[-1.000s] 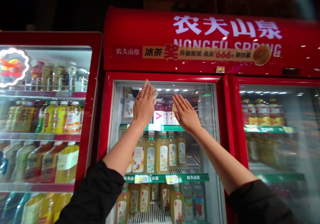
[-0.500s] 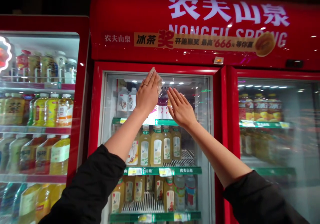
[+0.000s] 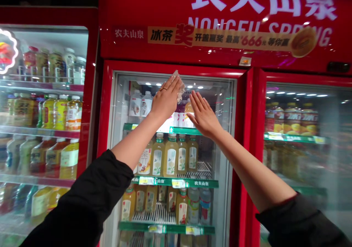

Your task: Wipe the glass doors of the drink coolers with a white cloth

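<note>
My left hand [image 3: 166, 99] lies flat against the upper part of the glass door [image 3: 221, 129], its fingers stretched up and to the right. Beneath those fingers it holds a crumpled pale tissue [image 3: 181, 90], whose edges stick out past the fingertips and along the right side. Just to the right, my right hand [image 3: 204, 114] is open, fingers straight and thumb apart, with nothing visible in it. It is at or close to the glass; contact cannot be made out. The two hands are apart.
Behind the glass, bottles [image 3: 171, 155] stand on green-edged shelves [image 3: 203, 183]. A red door frame [image 3: 106, 104] surrounds the pane, below a red lit sign [image 3: 154, 4]. Another drinks fridge [image 3: 92, 74] is at the left, and a second glass door [image 3: 297, 159] at the right.
My left hand has slid slightly right over the glass with the tissue. My right hand has shifted a little right too. The view has tilted down slightly, so the sign sits higher.
</note>
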Action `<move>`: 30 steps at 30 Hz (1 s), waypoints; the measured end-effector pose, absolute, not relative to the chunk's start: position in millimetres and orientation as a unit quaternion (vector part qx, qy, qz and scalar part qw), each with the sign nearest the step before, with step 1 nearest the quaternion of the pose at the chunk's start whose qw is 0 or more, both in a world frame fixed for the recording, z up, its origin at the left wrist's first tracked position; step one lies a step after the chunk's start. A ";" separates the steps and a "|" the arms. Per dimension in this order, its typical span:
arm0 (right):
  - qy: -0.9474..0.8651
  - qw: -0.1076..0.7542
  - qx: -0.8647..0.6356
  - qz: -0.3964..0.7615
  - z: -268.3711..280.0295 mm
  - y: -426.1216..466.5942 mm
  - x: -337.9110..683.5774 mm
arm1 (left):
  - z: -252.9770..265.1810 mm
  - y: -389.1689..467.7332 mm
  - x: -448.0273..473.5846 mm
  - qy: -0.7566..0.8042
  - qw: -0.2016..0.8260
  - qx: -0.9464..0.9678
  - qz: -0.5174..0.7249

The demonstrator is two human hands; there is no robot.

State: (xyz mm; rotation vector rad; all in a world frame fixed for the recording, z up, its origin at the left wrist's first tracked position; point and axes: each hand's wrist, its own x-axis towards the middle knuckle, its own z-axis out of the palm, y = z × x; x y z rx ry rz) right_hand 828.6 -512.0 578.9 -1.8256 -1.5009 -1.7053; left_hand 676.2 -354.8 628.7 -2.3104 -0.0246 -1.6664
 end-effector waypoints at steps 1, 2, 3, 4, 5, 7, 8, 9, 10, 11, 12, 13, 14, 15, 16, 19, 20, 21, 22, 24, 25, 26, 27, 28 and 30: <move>-0.525 0.092 -0.618 -0.577 582.4 -519.8 832.4 | 626.0 -356.8 678.0 -0.022 0.136 -0.797 -0.588; -0.535 0.073 -0.614 -0.575 585.6 -527.8 836.4 | 620.9 -360.1 680.8 -0.037 0.127 -0.791 -0.597; -0.540 0.057 -0.611 -0.576 588.1 -535.2 840.6 | 614.0 -364.5 684.6 -0.048 0.120 -0.786 -0.605; -0.541 0.045 -0.607 -0.580 589.5 -541.6 844.9 | 606.5 -369.7 689.3 -0.056 0.116 -0.781 -0.611; -0.537 0.040 -0.605 -0.586 589.7 -546.6 849.4 | 599.4 -375.3 694.5 -0.058 0.113 -0.777 -0.616; -0.513 0.057 -0.604 -0.607 586.6 -551.9 858.6 | 590.7 -386.2 705.3 -0.039 0.118 -0.777 -0.617; -0.495 0.076 -0.605 -0.619 584.0 -552.4 863.1 | 590.5 -390.7 710.1 -0.025 0.125 -0.779 -0.615; -0.476 0.098 -0.605 -0.631 581.0 -551.7 867.2 | 593.3 -394.3 714.0 -0.013 0.133 -0.781 -0.610; -0.459 0.117 -0.604 -0.640 578.1 -550.4 870.8 | 598.7 -396.8 716.6 -0.005 0.142 -0.784 -0.605; -0.448 0.130 -0.603 -0.647 575.6 -548.9 873.7 | 605.8 -398.1 717.9 -0.002 0.150 -0.786 -0.600; -0.444 0.137 -0.600 -0.651 573.7 -547.6 875.7 | 613.5 -398.3 718.0 -0.002 0.156 -0.787 -0.597; -0.444 0.139 -0.597 -0.653 572.5 -546.6 876.9 | 620.7 -397.3 717.0 -0.006 0.161 -0.787 -0.596; -0.446 0.140 -0.596 -0.653 572.0 -546.1 877.4 | 626.2 -395.5 715.3 -0.013 0.164 -0.785 -0.597; -0.449 0.141 -0.595 -0.651 571.9 -546.1 877.3 | 629.3 -393.1 713.4 -0.022 0.165 -0.782 -0.601; -0.453 0.143 -0.596 -0.648 572.1 -546.3 876.9 | 629.6 -390.5 711.6 -0.030 0.165 -0.777 -0.606; -0.461 0.149 -0.598 -0.639 573.2 -547.0 874.9 | 616.0 -384.6 709.7 -0.047 0.153 -0.756 -0.635; -0.463 0.151 -0.598 -0.637 573.4 -547.0 874.4 | 609.0 -384.1 710.5 -0.048 0.146 -0.749 -0.644; -0.465 0.153 -0.597 -0.636 573.5 -546.9 874.1 | 602.2 -384.6 711.7 -0.046 0.139 -0.745 -0.651; -0.466 0.155 -0.597 -0.634 573.5 -546.8 873.9 | 596.4 -385.9 713.0 -0.044 0.134 -0.743 -0.654; -0.468 0.159 -0.598 -0.631 573.7 -546.9 873.9 | 590.2 -389.5 714.6 -0.041 0.132 -0.747 -0.650; -0.469 0.160 -0.600 -0.629 573.9 -547.2 873.9 | 590.1 -391.0 714.4 -0.041 0.136 -0.753 -0.643; -0.470 0.160 -0.601 -0.626 574.1 -547.6 873.9 | 592.0 -391.8 713.3 -0.040 0.142 -0.759 -0.634; -0.471 0.160 -0.603 -0.624 574.4 -548.1 873.8 | 595.4 -391.7 711.5 -0.038 0.150 -0.766 -0.624; -0.472 0.161 -0.604 -0.622 574.6 -548.6 873.6 | 600.0 -390.5 709.1 -0.036 0.157 -0.772 -0.615; -0.473 0.161 -0.607 -0.619 574.8 -549.3 873.1 | 610.5 -385.4 703.5 -0.034 0.162 -0.775 -0.610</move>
